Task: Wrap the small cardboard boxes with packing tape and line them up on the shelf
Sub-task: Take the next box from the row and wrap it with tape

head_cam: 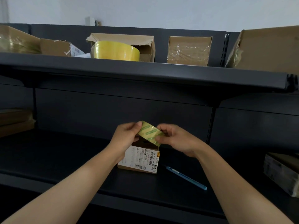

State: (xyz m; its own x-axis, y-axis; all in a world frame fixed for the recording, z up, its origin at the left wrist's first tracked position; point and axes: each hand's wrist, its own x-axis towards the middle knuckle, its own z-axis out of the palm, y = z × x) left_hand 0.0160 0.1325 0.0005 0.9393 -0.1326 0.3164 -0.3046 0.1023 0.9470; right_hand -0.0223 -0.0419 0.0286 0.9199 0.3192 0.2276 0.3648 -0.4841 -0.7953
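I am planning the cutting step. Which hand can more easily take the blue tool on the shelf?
Right hand, probably. The blue tool lies right of the box, beside the right forearm; the left hand would cross over the box. Both pinch the tape now.

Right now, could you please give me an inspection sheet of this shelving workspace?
Surface: dark lower shelf, with the job's box on it.
Job's things: small labelled box stands on the lower shelf; printed tape roll is held just above it.
Clutter: slim blue tool, possibly a cutter, lies right of the box, apart from it; taped parcel at the far right edge.
Hands: left hand and right hand both grip the printed tape roll.
Cables: nothing seen.
Surroundings: upper shelf carries a yellow tape roll, a torn box behind it and a film-wrapped box to their right.
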